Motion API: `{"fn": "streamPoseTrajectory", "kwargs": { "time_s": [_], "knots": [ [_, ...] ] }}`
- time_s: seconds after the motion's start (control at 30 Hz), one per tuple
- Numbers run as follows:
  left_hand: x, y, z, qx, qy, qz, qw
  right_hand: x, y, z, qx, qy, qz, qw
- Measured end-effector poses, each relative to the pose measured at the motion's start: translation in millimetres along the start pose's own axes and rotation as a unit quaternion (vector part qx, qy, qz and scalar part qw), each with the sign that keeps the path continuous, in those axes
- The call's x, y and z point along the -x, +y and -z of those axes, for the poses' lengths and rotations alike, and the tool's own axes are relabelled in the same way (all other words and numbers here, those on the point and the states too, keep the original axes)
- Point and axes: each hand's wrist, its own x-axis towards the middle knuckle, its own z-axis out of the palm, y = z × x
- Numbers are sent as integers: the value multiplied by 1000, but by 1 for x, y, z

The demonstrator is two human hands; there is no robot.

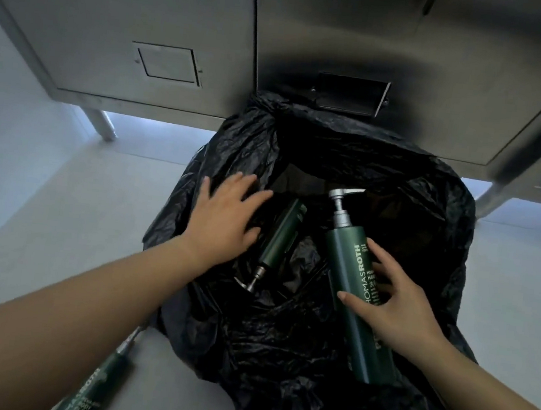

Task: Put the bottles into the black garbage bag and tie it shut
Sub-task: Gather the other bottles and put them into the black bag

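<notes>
A black garbage bag (427, 228) lies open on the floor. Inside it a dark green pump bottle (281, 236) lies with its silver pump pointing toward me. My left hand (224, 220) rests with fingers spread on the bag's left rim, just beside that bottle. My right hand (389, 300) grips a second, larger green pump bottle (351, 280) over the bag's mouth, its pump pointing away. A third green bottle (89, 389) lies on the floor at the lower left, partly hidden under my left forearm.
Stainless steel cabinets (181, 28) on metal legs (102, 125) stand right behind the bag. Pale floor (61, 209) spreads to the left and right of the bag.
</notes>
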Motion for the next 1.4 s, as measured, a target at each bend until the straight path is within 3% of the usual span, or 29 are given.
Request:
{"fn": "streamPoseTrajectory", "kwargs": {
  "time_s": [0.07, 0.13, 0.37, 0.57, 0.73, 0.93, 1.17, 1.4],
  "knots": [
    [6, -15, -2, 21, -9, 86, 996, -6, -3, -3, -21, 0, -32, 999],
    [19, -22, -15, 73, -29, 118, 990, -16, 1, -12, -38, -3, -71, 997],
    [28, -30, -55, 197, -35, 115, 973, -39, 12, -43, -28, 8, -121, 992],
    [25, -36, -65, 221, -27, 122, 967, -76, -12, -52, -84, 78, -122, 986],
    [34, -41, -67, 241, -44, 124, 962, -68, -8, -72, 99, -24, -118, 988],
    [50, -44, -69, 234, -79, 109, 963, -47, -3, -74, 151, -62, -19, 986],
    [90, -72, -38, 234, -12, 76, 969, -35, -33, -78, 120, -103, 66, 985],
    [180, -105, -40, 225, -6, 183, 957, -30, -69, -111, 68, -136, 128, 980]
  ]
}}
